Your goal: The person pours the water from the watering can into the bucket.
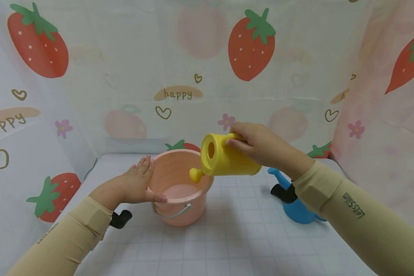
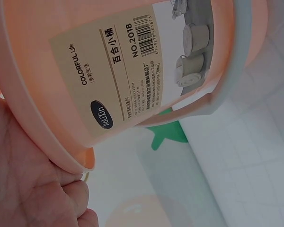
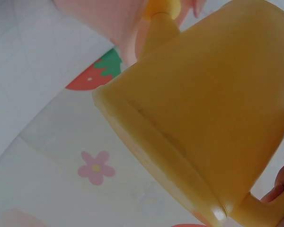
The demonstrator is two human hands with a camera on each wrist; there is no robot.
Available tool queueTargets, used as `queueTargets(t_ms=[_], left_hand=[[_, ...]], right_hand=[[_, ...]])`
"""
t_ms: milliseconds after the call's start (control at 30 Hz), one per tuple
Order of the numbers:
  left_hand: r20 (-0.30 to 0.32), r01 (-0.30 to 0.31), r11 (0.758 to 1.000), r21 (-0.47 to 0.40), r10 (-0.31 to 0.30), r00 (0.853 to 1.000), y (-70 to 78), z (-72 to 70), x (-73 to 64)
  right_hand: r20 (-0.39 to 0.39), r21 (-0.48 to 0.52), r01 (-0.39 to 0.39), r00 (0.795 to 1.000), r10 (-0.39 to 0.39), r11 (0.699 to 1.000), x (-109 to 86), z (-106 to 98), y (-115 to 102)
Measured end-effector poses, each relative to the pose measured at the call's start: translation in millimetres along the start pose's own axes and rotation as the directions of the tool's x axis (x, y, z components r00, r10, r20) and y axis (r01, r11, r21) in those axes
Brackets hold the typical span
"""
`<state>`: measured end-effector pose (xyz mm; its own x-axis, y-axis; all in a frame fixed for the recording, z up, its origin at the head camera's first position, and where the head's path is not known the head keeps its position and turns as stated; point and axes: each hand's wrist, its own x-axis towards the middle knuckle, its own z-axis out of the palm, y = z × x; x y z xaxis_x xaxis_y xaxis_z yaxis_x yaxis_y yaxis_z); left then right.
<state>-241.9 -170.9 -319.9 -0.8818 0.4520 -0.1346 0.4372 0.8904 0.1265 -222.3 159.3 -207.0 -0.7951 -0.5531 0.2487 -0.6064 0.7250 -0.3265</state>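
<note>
My right hand (image 1: 267,147) grips the handle of a yellow watering can (image 1: 232,159), tipped nearly on its side. Its spout (image 1: 196,175) points down over the right rim of a pink bucket (image 1: 193,211). On the bucket's left side rests my left hand (image 1: 132,186), fingers straight along the rim and thumb across the near edge. The bucket stands upright with its pale handle (image 1: 179,212) hanging down. A paper label (image 2: 109,71) on its side shows in the left wrist view. In the right wrist view the can's base and body (image 3: 203,109) fill much of the frame.
A blue watering can (image 1: 300,211) stands on the white gridded tabletop (image 1: 227,241) at the right, partly behind the right forearm. Black camera mounts (image 1: 121,219) sit under both wrists. A curtain (image 1: 141,57) printed with strawberries surrounds the table at the back and sides.
</note>
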Motion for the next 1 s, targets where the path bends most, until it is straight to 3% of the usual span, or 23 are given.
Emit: queueTargets(t_ms=[300,1000], left_hand=[[-0.001,0.001,1.000,-0.006,-0.001,1.000,0.3,-0.1,-0.4],[-0.011,-0.007,1.000,-0.008,0.007,1.000,-2.9,2.6,0.9]], right_hand=[[0.016,-0.007,-0.005,1.000,0.005,1.000,1.9,0.9,-1.9],[-0.003,-0.059,0.091,0.996,-0.092,0.994,7.2,-1.0,-2.9]])
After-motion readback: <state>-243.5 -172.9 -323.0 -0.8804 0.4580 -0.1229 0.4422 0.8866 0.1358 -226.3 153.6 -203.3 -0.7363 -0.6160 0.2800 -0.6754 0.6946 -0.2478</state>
